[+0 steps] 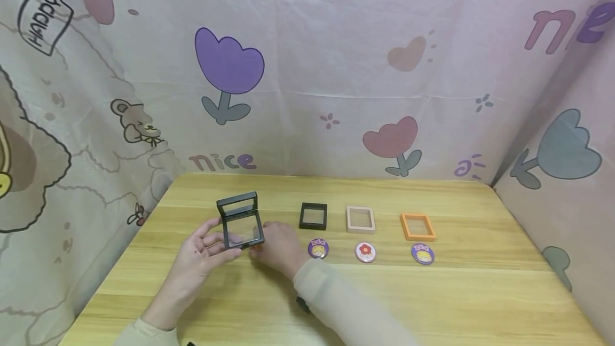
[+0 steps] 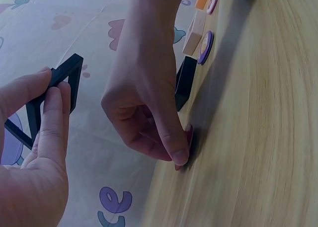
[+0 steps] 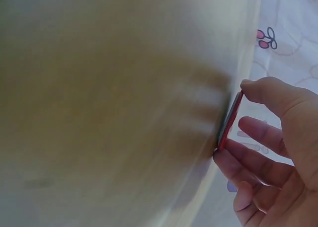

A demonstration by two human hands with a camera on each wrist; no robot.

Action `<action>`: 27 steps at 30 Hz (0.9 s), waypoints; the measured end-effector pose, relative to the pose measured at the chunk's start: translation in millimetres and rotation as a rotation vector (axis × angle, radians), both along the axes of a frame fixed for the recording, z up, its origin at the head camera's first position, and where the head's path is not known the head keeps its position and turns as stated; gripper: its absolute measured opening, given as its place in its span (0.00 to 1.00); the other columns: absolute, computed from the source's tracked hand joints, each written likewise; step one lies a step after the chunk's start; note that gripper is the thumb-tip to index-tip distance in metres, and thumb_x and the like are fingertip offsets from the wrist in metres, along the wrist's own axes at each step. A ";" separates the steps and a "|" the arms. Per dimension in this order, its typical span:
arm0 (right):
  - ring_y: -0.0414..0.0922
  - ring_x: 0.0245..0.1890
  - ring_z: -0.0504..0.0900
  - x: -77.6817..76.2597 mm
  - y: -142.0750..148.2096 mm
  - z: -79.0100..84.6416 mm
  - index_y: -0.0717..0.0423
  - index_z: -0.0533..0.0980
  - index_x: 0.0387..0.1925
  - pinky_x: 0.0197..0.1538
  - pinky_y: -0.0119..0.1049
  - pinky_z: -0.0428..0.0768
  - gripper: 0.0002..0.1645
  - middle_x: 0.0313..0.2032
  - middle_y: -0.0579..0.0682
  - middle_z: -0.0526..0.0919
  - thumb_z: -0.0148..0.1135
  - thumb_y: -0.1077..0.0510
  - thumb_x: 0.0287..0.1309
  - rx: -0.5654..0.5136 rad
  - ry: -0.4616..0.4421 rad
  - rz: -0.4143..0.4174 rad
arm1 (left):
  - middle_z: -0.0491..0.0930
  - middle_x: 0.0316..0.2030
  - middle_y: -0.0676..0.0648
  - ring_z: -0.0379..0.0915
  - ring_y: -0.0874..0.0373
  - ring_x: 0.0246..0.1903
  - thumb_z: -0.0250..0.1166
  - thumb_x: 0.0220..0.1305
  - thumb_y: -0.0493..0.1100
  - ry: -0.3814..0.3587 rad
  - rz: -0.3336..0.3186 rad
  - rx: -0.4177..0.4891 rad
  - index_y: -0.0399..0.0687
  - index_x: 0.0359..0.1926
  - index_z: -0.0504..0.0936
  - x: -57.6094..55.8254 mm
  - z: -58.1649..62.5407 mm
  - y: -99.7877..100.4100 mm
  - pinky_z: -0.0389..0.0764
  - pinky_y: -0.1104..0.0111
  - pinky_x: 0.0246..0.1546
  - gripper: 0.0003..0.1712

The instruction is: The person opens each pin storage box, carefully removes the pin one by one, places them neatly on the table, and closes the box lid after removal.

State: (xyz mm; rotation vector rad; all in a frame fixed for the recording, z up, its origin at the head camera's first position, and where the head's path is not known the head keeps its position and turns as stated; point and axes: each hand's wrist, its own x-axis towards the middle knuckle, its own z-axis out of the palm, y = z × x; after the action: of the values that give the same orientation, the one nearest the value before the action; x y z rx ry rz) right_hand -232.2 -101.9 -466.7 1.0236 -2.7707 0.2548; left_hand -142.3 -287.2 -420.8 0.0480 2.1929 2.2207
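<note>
My left hand holds a black square display frame raised above the table, its two hinged halves spread apart and clear film stretched in them. In the left wrist view, thumb and fingers grip the frame's edge. Just right of it, my right hand is low over the wood. The right wrist view shows that hand pinching a thin round red-edged badge by its rim, thumb on one side and fingers on the other. The badge stands nearly edge-on to that camera, so its face is hidden.
Across the wooden table sit a black frame, a pale pink frame and an orange frame. Before them lie a purple bear badge, a red flower badge and another purple badge. A printed curtain surrounds the table.
</note>
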 end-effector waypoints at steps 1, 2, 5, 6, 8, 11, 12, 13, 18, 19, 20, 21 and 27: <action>0.37 0.28 0.80 -0.3 -0.3 -0.6 0.43 0.84 0.36 0.31 0.27 0.76 0.15 0.31 0.40 0.87 0.77 0.40 0.60 0.000 0.006 0.000 | 0.90 0.43 0.59 0.90 0.63 0.45 0.72 0.63 0.25 -0.002 -0.001 -0.001 0.32 0.83 0.46 -0.1 0.1 0.4 0.88 0.72 0.54 0.56; 0.37 0.28 0.80 -0.6 -0.6 -1.2 0.43 0.83 0.35 0.31 0.27 0.76 0.15 0.30 0.41 0.87 0.77 0.40 0.60 -0.002 0.009 0.001 | 0.90 0.43 0.59 0.90 0.63 0.45 0.72 0.63 0.25 -0.005 -0.001 -0.003 0.32 0.83 0.46 0.0 0.4 0.8 0.88 0.72 0.54 0.57; 0.37 0.27 0.79 -1.2 -1.5 -2.3 0.44 0.83 0.34 0.31 0.27 0.75 0.15 0.29 0.41 0.86 0.77 0.41 0.60 -0.003 0.008 -0.002 | 0.90 0.43 0.59 0.90 0.63 0.45 0.72 0.63 0.26 -0.011 -0.005 -0.007 0.33 0.84 0.46 0.2 1.5 2.1 0.87 0.73 0.54 0.57; 0.38 0.27 0.79 -1.2 -1.8 -2.4 0.44 0.83 0.34 0.30 0.27 0.75 0.15 0.29 0.41 0.86 0.77 0.41 0.60 -0.005 0.005 -0.004 | 0.90 0.43 0.59 0.90 0.63 0.45 0.72 0.63 0.26 -0.012 -0.005 -0.009 0.33 0.84 0.46 0.2 1.9 2.5 0.87 0.73 0.54 0.57; 0.38 0.27 0.80 -1.1 -2.1 -2.5 0.44 0.82 0.33 0.30 0.27 0.75 0.15 0.29 0.41 0.86 0.77 0.41 0.59 -0.007 0.003 -0.008 | 0.90 0.43 0.59 0.90 0.63 0.45 0.72 0.63 0.26 -0.012 -0.007 -0.014 0.33 0.84 0.46 0.2 2.4 3.3 0.87 0.73 0.54 0.57; 0.38 0.28 0.80 -0.1 -2.0 -1.9 0.45 0.83 0.34 0.30 0.27 0.75 0.16 0.32 0.43 0.86 0.77 0.40 0.60 0.000 0.005 -0.014 | 0.90 0.43 0.59 0.90 0.63 0.45 0.72 0.63 0.26 -0.013 -0.007 -0.018 0.34 0.83 0.47 0.1 2.8 4.0 0.87 0.73 0.54 0.57; 0.38 0.28 0.79 0.3 -1.8 -1.2 0.45 0.83 0.34 0.30 0.27 0.75 0.16 0.33 0.43 0.85 0.77 0.40 0.60 -0.002 0.003 -0.016 | 0.90 0.43 0.59 0.90 0.63 0.45 0.72 0.63 0.26 -0.012 -0.007 -0.019 0.34 0.83 0.47 0.0 2.8 4.1 0.87 0.73 0.54 0.56; 0.38 0.28 0.79 0.7 -1.3 -0.5 0.45 0.83 0.35 0.30 0.26 0.75 0.17 0.34 0.44 0.85 0.77 0.39 0.60 -0.001 -0.005 -0.018 | 0.90 0.43 0.59 0.90 0.63 0.45 0.72 0.63 0.26 -0.013 -0.007 -0.018 0.34 0.83 0.48 -0.2 2.6 4.2 0.87 0.73 0.54 0.56; 0.38 0.30 0.78 2.6 7.3 10.0 0.46 0.85 0.40 0.31 0.26 0.78 0.16 0.40 0.47 0.83 0.76 0.40 0.62 -0.048 -0.100 -0.006 | 0.90 0.43 0.59 0.90 0.63 0.45 0.72 0.62 0.26 -0.012 -0.007 -0.014 0.34 0.83 0.48 -0.8 2.0 4.7 0.87 0.72 0.54 0.56; 0.39 0.30 0.78 2.9 10.9 13.7 0.46 0.85 0.40 0.31 0.27 0.78 0.16 0.40 0.47 0.83 0.76 0.40 0.63 -0.059 -0.129 -0.001 | 0.90 0.43 0.59 0.90 0.63 0.45 0.72 0.62 0.26 -0.013 -0.009 -0.014 0.34 0.83 0.48 -0.9 2.1 4.9 0.87 0.72 0.54 0.56; 0.39 0.30 0.78 2.9 14.9 17.8 0.46 0.84 0.40 0.32 0.27 0.78 0.17 0.40 0.47 0.83 0.76 0.40 0.63 -0.075 -0.161 0.002 | 0.90 0.43 0.59 0.90 0.63 0.45 0.72 0.62 0.26 -0.013 -0.011 -0.014 0.34 0.83 0.48 -1.1 2.1 5.1 0.87 0.72 0.54 0.56; 0.39 0.31 0.78 2.6 19.4 22.2 0.46 0.84 0.42 0.32 0.28 0.79 0.17 0.41 0.47 0.83 0.76 0.40 0.63 -0.086 -0.190 0.004 | 0.90 0.43 0.59 0.90 0.63 0.46 0.72 0.62 0.26 -0.013 -0.014 -0.011 0.34 0.83 0.48 -1.3 2.2 5.4 0.87 0.72 0.54 0.56; 0.43 0.45 0.86 0.5 56.7 59.1 0.52 0.83 0.57 0.48 0.34 0.87 0.23 0.51 0.51 0.88 0.73 0.45 0.67 -0.192 -0.364 0.033 | 0.90 0.43 0.58 0.90 0.62 0.45 0.72 0.63 0.26 -0.004 -0.044 -0.010 0.34 0.83 0.47 -1.7 3.1 8.6 0.87 0.71 0.54 0.56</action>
State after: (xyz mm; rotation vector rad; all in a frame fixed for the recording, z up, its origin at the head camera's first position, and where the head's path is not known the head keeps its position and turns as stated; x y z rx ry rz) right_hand -231.7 -45.2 -407.7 1.0642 -2.9650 0.7674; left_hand -144.0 -278.6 -417.7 0.0913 2.1787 2.1849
